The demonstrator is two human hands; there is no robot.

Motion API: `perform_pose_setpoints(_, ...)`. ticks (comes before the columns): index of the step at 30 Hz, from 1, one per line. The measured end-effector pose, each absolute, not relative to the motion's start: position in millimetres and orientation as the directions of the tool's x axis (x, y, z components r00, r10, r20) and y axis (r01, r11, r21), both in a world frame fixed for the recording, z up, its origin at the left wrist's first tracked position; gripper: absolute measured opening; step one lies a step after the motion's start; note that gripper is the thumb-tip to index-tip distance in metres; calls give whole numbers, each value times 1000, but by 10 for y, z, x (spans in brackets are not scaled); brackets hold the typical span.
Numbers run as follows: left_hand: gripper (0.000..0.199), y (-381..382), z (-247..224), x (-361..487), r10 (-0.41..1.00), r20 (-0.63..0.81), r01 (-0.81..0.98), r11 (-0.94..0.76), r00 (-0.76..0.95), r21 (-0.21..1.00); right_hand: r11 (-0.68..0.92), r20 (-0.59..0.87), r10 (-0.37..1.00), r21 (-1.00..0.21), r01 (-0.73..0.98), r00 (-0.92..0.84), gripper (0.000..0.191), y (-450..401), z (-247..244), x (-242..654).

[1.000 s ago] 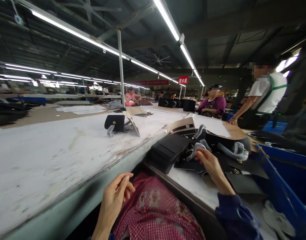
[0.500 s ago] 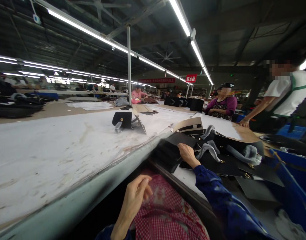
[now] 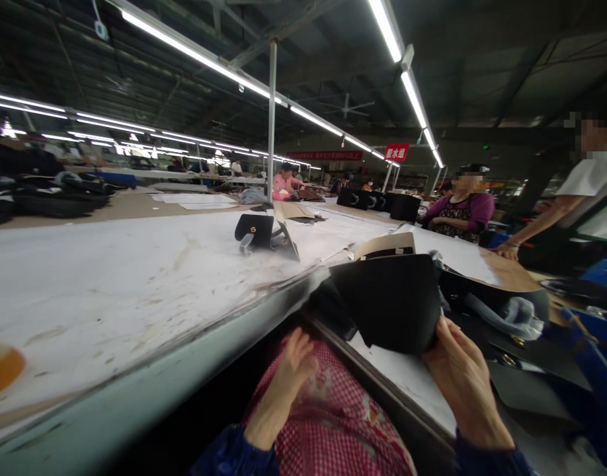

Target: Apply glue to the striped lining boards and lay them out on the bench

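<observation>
1 black panel [image 3: 390,304] was gripped at its right edge by the right hand [image 3: 465,373] — held tilted over the worktop [image 3: 407,383]. The left hand [image 3: 291,373] was held open, slightly blurred, above the checked apron [image 3: 333,416]. 1 wrapped handle [image 3: 522,318] was noted farther right.

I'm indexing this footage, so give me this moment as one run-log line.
left hand: open, nothing held, over checked fabric | right hand: gripping black panel by its edge | nearby: plastic-wrapped handle, blue bin
</observation>
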State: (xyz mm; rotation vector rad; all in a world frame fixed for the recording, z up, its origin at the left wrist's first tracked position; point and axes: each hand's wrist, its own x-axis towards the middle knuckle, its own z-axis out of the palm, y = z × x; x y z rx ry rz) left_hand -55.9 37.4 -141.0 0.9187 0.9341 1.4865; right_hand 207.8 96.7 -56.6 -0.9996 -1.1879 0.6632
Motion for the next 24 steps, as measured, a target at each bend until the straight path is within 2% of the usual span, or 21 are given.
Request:
perform_pose_setpoints(3,99,319,-1295,-554,998,65,-614,-63,-19,787,259,226,956,-949,-178,185,45,646,-690,2086)
perform_pose_setpoints(5,94,295,-1225,-548,999,52,-694,-36,2,720,124,90,987,-954,-273,135,46,573,-794,2123)
perform_pose_setpoints(10,97,307,-1255,-508,996,-35,-647,-25,-80,762,55,-63,963,-907,-417,264,48,615,-847,2210)
perform_pose_setpoints(14,92,315,-1397,-470,993,-117,-610,112,32,784,25,-181,916,-865,-501,359,40,588,-762,2143)
perform_pose_setpoints(16,82,309,-1442,-455,986,-153,-585,163,68,794,41,-151,918,-884,-465,367,30,568,-735,2088)
perform_pose_setpoints(19,61,297,-1443,-430,977,-175,-566,214,122,796,136,21,942,-936,-325,334,22,568,-733,2047)
perform_pose_setpoints(21,51,287,-1402,-413,972,-147,-571,228,184,789,189,110,945,-953,-237,308,23,585,-765,2058)
perform_pose_setpoints(24,48,268,-1296,-427,980,-73,-582,168,184,795,213,165,926,-971,-108,341,31,617,-854,2127)
